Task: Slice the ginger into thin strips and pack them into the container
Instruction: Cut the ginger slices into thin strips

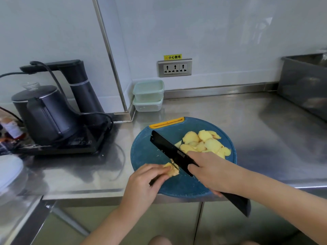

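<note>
Counter of stainless steel (247, 121) carries everything. A black electric kettle set (47, 117) stands at its left end. A round blue plastic cutting board (146, 152) with a yellow grip lies at the counter's front edge. The right hand (212, 172) has its fingers wrapped round the handle of a long black kitchen knife (168, 149). The blade slants across the board's left half, its edge against a small pale yellow ginger piece (172, 169). The left hand (146, 181) pins that piece to the board's near left part with curled fingertips. Two stacked clear plastic containers with pale green lids (148, 96) sit at the counter's back edge, in the wall corner. A heap of flat yellow ginger slices (203, 142) lies on the board's far right part.
</note>
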Tool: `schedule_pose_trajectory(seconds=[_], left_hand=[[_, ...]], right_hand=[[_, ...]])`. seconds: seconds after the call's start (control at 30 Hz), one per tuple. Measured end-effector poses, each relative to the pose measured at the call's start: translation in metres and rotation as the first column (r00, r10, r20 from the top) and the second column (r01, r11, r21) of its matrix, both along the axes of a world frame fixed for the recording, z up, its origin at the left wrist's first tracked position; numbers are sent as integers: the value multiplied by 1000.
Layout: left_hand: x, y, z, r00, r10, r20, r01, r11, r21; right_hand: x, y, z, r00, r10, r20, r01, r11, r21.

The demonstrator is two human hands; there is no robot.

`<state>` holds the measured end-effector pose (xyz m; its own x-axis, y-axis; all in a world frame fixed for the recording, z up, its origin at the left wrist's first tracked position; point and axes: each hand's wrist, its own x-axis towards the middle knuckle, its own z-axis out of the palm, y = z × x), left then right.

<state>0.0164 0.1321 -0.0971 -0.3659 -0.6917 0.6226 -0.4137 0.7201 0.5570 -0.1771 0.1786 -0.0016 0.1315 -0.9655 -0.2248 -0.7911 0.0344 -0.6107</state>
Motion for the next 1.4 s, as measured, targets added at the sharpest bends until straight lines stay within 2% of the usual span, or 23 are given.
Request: schedule_pose_trajectory(seconds=[0.13,0.3,0.43,0.57,0.8,0.93,1.03,1.1,1.23,1.4], left_hand=[[-1,0,0,1000,13,-1,-13,1000,7],[0,-1,2,1000,7,1,-7,999,34],[0,-1,3,1000,3,1,-3,999,37],[-1,-2,3,1000,3,1,-3,1000,27],[-1,-3,2,1000,2,-16,-1,999,32],[-2,-2,0,1000,15,-11,-14,1000,15],[0,0,1,999,22,-31,-22,1000,13],[1,1,2,999,27,-27,-26,999,18],[-1,1,4,999,-10,-38,12,999,52],[-1,3,5,999,-17,-47,21,994,104]], right_hand=[[1,5,0,995,40,-96,-49,994,-99],[5,6,-6,993,58,-102,-71,989,-132],[8,5,-10,980,85,-180,-119,974,-191],[14,4,-18,954,105,-279,-153,976,-154],[15,-5,-23,961,88,-261,-109,992,-65],[15,-7,-27,981,34,-192,-42,999,-34],[7,-6,-26,998,-66,21,63,990,128],[4,-3,-24,980,-109,167,73,975,209],[6,2,-14,979,-105,172,89,991,102],[10,6,1,1000,-18,2,18,997,-72]])
